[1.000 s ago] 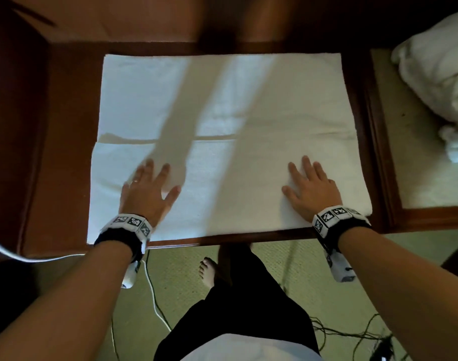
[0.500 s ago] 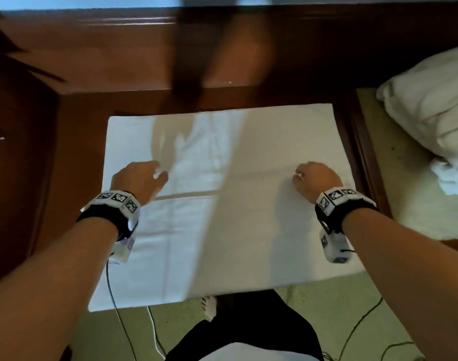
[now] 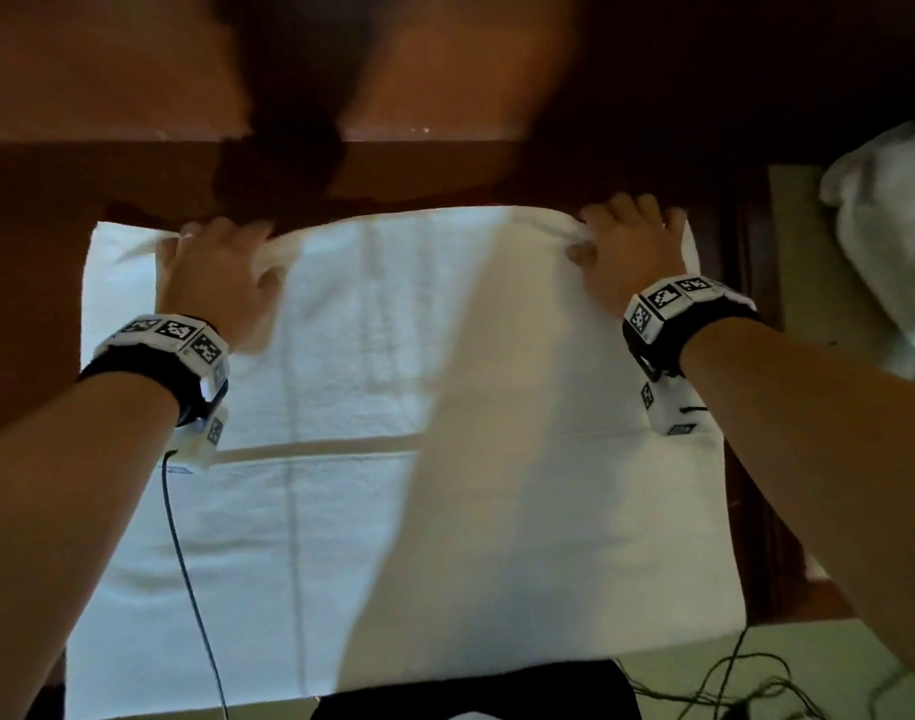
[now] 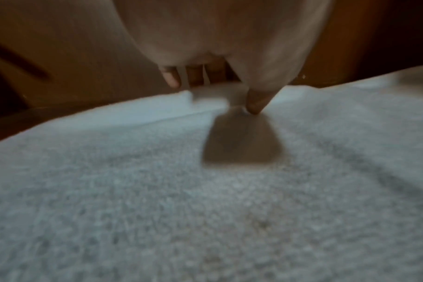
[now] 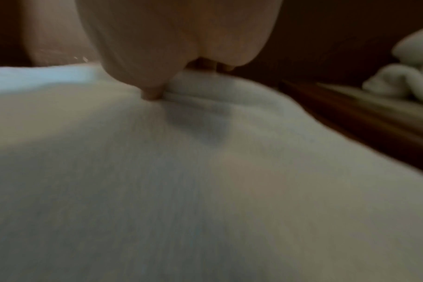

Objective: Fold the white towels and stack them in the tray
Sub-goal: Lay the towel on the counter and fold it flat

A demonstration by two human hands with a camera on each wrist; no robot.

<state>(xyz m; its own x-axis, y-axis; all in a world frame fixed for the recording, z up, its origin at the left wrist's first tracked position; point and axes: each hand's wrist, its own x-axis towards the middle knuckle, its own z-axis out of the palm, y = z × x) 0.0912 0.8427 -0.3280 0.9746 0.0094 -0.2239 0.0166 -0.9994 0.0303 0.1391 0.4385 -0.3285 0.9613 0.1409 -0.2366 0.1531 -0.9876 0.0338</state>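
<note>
A white towel (image 3: 445, 511) lies spread over the dark wooden table (image 3: 29, 304), with a fold seam running across its middle. Both hands are at its far edge. My left hand (image 3: 221, 252) pinches the far-left part of that edge. In the left wrist view the thumb (image 4: 254, 103) presses on top of the towel (image 4: 205, 209) while the fingers (image 4: 172, 78) curl past the edge. My right hand (image 3: 626, 236) grips the far-right part the same way. Cloth bunches beside its thumb (image 5: 152, 93) on the towel (image 5: 205, 190).
A heap of white towels (image 3: 892, 241) lies to the right on a beige surface with a wooden frame (image 3: 808, 314). A cable (image 3: 185, 563) hangs from my left wrist across the towel. More cables (image 3: 730, 683) lie on the green floor by my legs.
Both hands left the towel's near half, where they lay flat, and reached to the far edge. They now grip that edge, which bunches up under the fingers.
</note>
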